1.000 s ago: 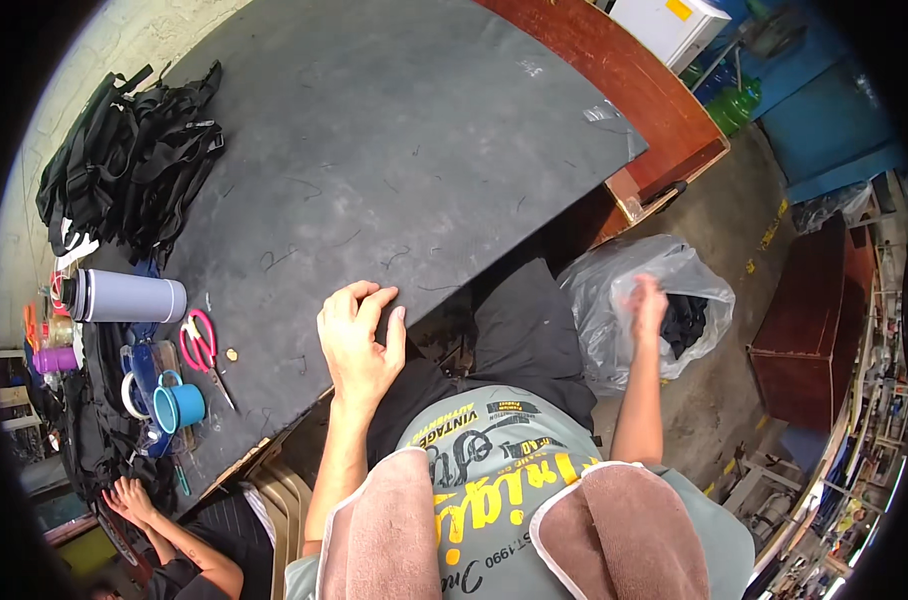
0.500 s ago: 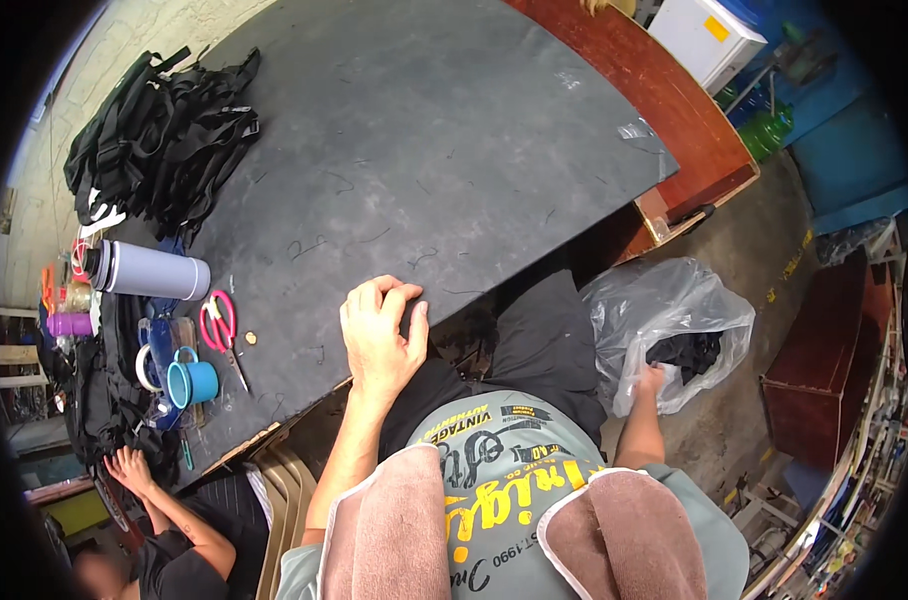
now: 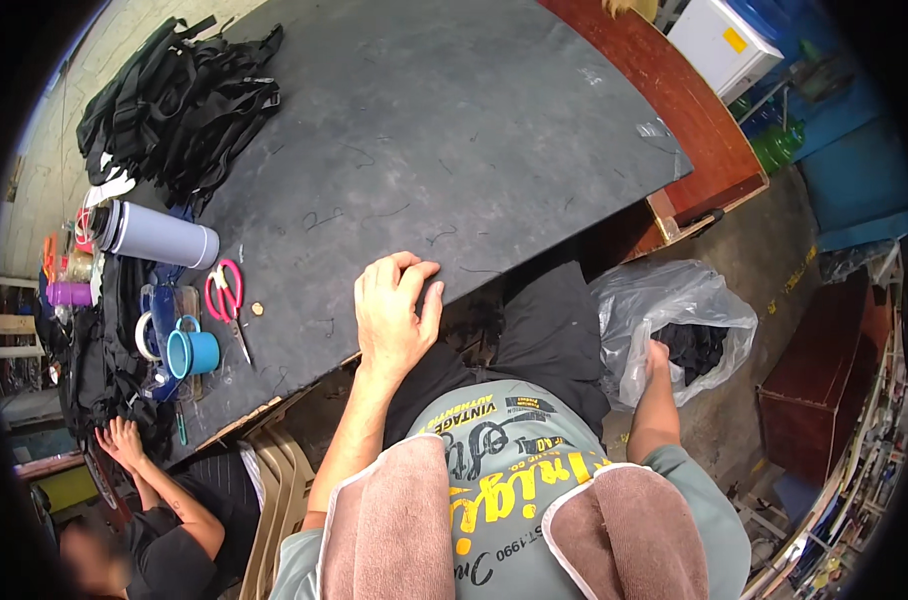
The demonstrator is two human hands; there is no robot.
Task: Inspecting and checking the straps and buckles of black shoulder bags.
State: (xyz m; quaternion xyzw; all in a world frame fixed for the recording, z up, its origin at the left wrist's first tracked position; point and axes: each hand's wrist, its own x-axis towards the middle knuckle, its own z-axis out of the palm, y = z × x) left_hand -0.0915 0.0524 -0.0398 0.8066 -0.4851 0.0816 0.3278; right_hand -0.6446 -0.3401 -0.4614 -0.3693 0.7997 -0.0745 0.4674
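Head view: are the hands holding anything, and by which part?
Left hand holds nothing; right hand is at the mouth of the clear plastic bag; whether it grips cannot be told.

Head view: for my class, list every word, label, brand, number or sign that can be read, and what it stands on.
Wording is not copied out here, only where it stands.
Shirt: large yellow and black lettering, smaller black and yellow print; partly readable.
White box: yellow label, too small to read.
Floor: yellow marks, too blurred to tell whether they are writing.
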